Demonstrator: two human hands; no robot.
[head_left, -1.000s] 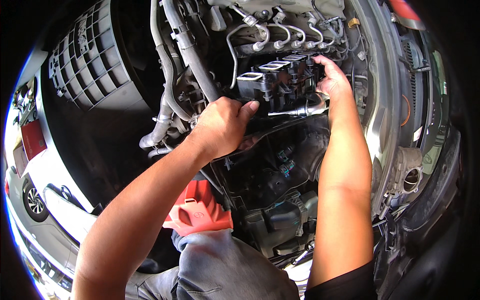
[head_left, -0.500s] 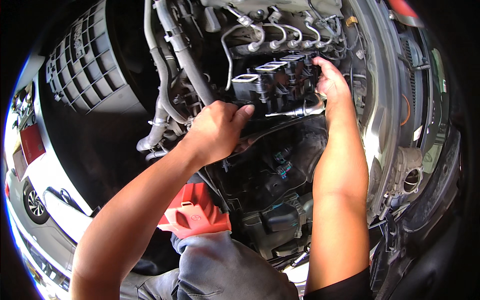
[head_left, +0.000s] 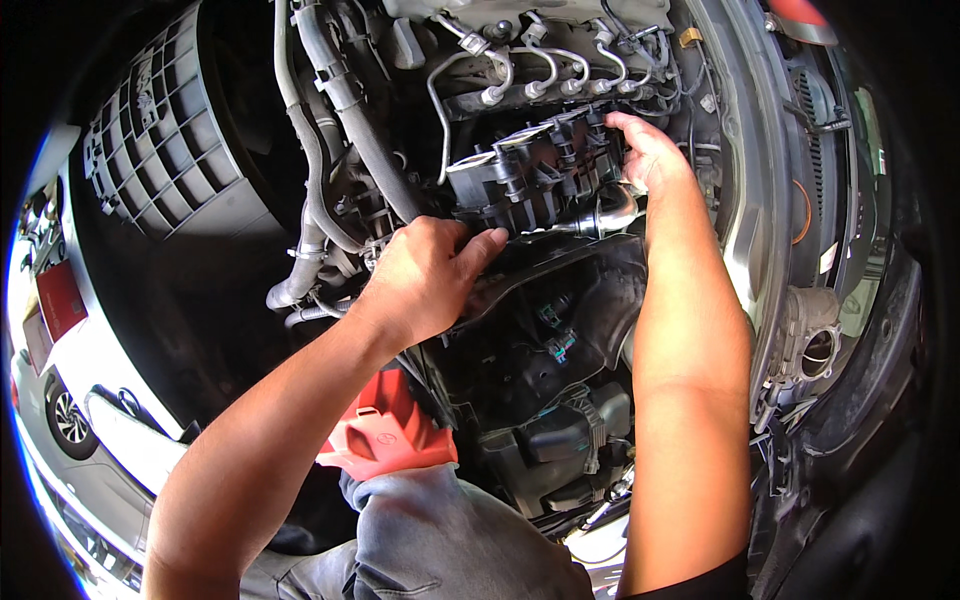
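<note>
A black plastic intake manifold [head_left: 535, 185], with a row of light-rimmed ports along its top, sits in the engine bay between my two hands. My left hand [head_left: 425, 272] is closed at its near left end, thumb on top; the other fingers are hidden below. At the far right end, my right hand [head_left: 655, 158] grips it, one finger stretched along the end and the rest partly hidden. A shiny metal elbow pipe [head_left: 615, 213] lies beside the manifold, just below my right hand.
Metal fuel lines [head_left: 545, 75] run behind the manifold, and thick grey hoses [head_left: 360, 130] pass on its left. A red moulded plastic piece [head_left: 385, 430] is by my left forearm. A metal housing with a round opening [head_left: 810, 345] rests at the right.
The manifold has tilted, so its top ports look narrower, and both hands have moved with it. The whole view has shifted slightly.
</note>
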